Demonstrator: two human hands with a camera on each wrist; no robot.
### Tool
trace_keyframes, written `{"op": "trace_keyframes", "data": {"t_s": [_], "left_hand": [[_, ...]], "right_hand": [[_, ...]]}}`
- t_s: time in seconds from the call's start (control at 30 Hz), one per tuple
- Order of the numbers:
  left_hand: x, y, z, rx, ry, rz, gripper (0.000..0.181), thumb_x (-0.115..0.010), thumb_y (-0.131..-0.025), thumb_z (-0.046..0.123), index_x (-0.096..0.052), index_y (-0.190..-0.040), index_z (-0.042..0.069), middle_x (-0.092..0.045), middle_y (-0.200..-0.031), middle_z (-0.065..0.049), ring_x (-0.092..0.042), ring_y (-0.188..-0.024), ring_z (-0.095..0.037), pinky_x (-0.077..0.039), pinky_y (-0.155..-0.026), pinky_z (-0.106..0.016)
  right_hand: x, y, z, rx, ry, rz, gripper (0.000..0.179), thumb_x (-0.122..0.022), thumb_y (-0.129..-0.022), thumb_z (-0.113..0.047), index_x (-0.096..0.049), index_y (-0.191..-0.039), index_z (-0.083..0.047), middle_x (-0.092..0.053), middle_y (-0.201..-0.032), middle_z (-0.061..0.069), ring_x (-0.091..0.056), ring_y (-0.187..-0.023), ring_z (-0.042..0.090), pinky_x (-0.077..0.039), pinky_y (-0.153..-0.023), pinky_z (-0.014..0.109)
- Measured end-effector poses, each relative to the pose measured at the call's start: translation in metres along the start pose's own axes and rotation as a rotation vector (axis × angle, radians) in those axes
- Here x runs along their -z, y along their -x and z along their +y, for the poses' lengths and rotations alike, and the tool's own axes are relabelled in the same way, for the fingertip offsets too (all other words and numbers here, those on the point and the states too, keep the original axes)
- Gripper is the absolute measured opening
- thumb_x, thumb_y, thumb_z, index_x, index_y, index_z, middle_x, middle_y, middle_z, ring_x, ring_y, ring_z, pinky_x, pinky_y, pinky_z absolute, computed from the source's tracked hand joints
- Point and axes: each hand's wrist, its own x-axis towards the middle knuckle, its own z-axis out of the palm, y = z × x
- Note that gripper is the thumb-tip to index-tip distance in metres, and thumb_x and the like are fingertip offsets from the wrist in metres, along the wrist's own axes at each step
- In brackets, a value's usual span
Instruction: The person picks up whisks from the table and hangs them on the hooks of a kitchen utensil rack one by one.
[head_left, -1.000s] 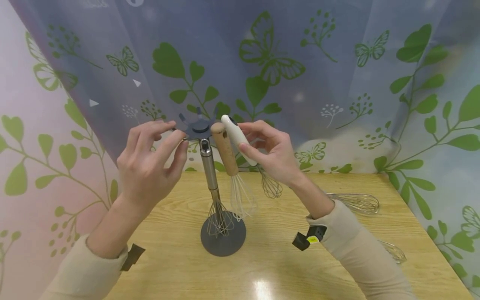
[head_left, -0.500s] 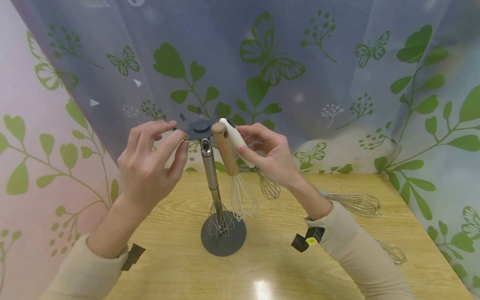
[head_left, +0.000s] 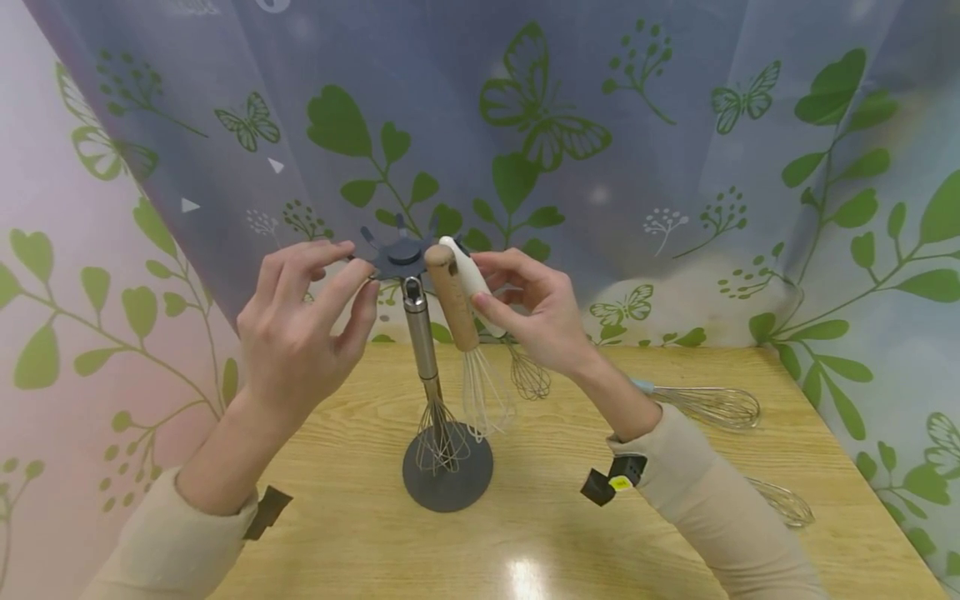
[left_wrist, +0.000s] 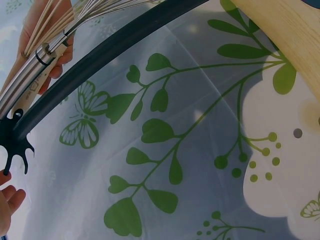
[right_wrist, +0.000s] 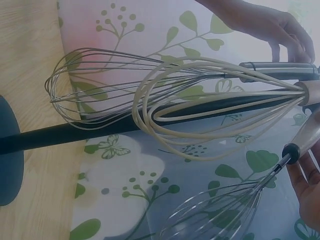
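A dark utensil stand rises from a round base, with several hooks at its top. My left hand pinches one hook at the left; its fingertips show at the hook's end in the left wrist view. From the stand hang a whisk with a steel handle and a whisk with a wooden handle. My right hand holds a white-handled whisk between thumb and fingers, handle end up, close behind the wooden handle. Its wire loops point down, and the wooden handle partly hides the hooks behind.
Two more whisks lie on the wooden table at the right: one with a light blue handle end, the other partly covered by the right sleeve. A patterned curtain stands behind the table.
My right hand has moved a little left and down with the white-handled whisk, bringing its handle nearer the wooden one. The left hand has stayed on the stand's hook.
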Motion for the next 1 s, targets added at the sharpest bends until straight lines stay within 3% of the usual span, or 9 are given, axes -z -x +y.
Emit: {"op": "trace_keyframes", "data": {"t_s": [0.5, 0.73, 1.0], "left_hand": [[-0.0048, 0.0015, -0.001, 0.001, 0.004, 0.043, 0.01, -0.073, -0.088, 0.005, -0.074, -0.097, 0.007, -0.074, -0.106, -0.02, -0.067, -0.098, -0.041, -0.058, -0.068, -0.051], [-0.0042, 0.0006, -0.0011, -0.005, -0.002, 0.038, 0.009, -0.073, -0.089, 0.006, -0.074, -0.097, 0.008, -0.074, -0.106, -0.019, -0.068, -0.098, -0.041, -0.059, -0.068, -0.051], [-0.0034, 0.001, -0.0011, -0.003, 0.001, 0.032, 0.009, -0.072, -0.089, 0.006, -0.074, -0.097, 0.008, -0.074, -0.106, -0.019, -0.067, -0.098, -0.041, -0.059, -0.068, -0.051]], "right_hand": [[-0.0036, -0.0002, 0.0031, -0.011, 0.02, -0.002, 0.039, -0.068, -0.091, 0.011, -0.059, -0.128, 0.017, -0.069, -0.112, -0.019, -0.067, -0.091, 0.006, -0.061, -0.076, 0.024], [-0.0054, -0.0004, 0.0023, -0.02, 0.039, 0.003, 0.039, -0.068, -0.092, 0.007, -0.058, -0.129, 0.016, -0.07, -0.113, 0.018, -0.067, -0.089, 0.009, -0.06, -0.075, 0.026], [-0.0076, -0.0002, 0.0028, -0.03, 0.043, 0.006, 0.042, -0.065, -0.089, 0.016, -0.058, -0.13, 0.016, -0.067, -0.112, 0.028, -0.066, -0.089, 0.004, -0.06, -0.074, 0.026]]}}
